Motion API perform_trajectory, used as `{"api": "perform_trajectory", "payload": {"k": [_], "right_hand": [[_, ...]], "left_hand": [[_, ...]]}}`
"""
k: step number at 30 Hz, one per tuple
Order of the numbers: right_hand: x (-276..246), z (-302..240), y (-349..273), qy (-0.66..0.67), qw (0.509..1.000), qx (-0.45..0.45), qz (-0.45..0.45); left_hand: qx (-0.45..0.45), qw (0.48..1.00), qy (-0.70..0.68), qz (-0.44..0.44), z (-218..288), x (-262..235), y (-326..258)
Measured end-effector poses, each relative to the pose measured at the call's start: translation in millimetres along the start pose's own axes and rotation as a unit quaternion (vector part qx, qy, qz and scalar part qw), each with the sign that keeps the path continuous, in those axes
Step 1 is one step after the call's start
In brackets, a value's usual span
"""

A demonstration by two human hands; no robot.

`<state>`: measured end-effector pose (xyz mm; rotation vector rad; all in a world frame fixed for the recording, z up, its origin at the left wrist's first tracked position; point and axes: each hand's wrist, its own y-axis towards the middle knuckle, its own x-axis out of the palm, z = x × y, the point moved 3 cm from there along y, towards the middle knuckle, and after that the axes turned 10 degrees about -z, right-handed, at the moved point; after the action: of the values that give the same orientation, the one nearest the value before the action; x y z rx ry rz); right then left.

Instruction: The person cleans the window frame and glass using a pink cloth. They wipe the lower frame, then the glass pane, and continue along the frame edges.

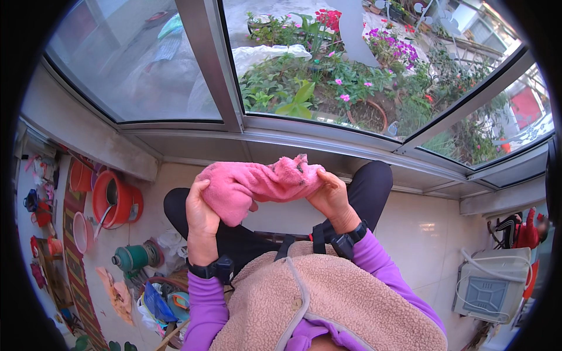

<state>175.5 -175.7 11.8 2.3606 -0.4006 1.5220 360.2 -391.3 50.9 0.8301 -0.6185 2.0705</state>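
A fluffy pink cloth [249, 184] is stretched sideways above my lap, bunched up toward its right end. Dark grey smudges mark that bunched end. My left hand [202, 217] grips the cloth's left side with the thumb near its edge, the other fingers mostly hidden beneath. At the opposite end, my right hand [331, 202] pinches the fabric between thumb and fingers. Both wrists wear black bands with small devices, below purple sleeves.
A window [234, 128] with a silver frame stands in front, with flowers outside. On the left are a red bucket [126, 202], a pink basin [82, 232], a green motor-like machine [130, 257] and an orange cloth [116, 295]. A pale appliance [492, 286] stands at the right.
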Motion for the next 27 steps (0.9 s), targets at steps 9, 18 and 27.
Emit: {"api": "perform_trajectory", "payload": {"k": [9,18,27], "right_hand": [[20.3,15.6,12.6,0.021,0.998,0.045,-0.045],[26.4,25.4,27.1,0.026,0.998,0.045,-0.045],[22.5,24.1,27.2,-0.102,0.992,0.080,0.012]], "left_hand": [[-0.031,0.964,0.229,-0.131,-20.7,50.4,-17.2],[-0.060,0.934,0.321,-0.147,-34.0,62.3,-15.6],[-0.061,0.960,0.249,-0.117,-47.7,45.3,-10.7]]}}
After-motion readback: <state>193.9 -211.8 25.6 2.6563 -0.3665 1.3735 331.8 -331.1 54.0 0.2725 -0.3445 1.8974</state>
